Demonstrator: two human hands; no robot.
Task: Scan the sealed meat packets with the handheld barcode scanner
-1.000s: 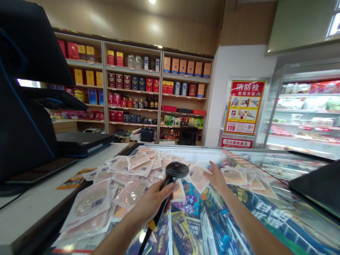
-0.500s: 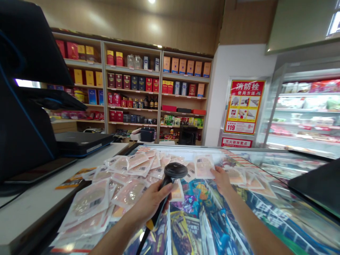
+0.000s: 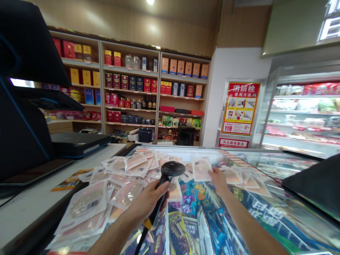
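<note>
My left hand (image 3: 149, 200) is wrapped round the handle of a black barcode scanner (image 3: 172, 170), its head above the glass and its cable running down. My right hand (image 3: 218, 178) pinches the right edge of a flat clear packet (image 3: 202, 169) with a pale round item inside and a barcode at its upper left. Many similar packets (image 3: 89, 202) lie heaped left of the scanner on the glass lid. A few more packets (image 3: 248, 178) lie overlapping to the right of my right hand. One packet (image 3: 174, 191) sits partly hidden behind the scanner.
Under the freezer's glass lid (image 3: 186, 150) are colourful wrapped goods (image 3: 183, 226). A white counter (image 3: 23, 209) with a dark till (image 3: 21, 106) stands at left. A black device (image 3: 316, 184) juts in at right. Shelves of boxes (image 3: 139, 83) line the back wall.
The view has shifted slightly. My left hand keeps hold of the barcode scanner and my right hand keeps hold of the packet; otherwise little differs.
</note>
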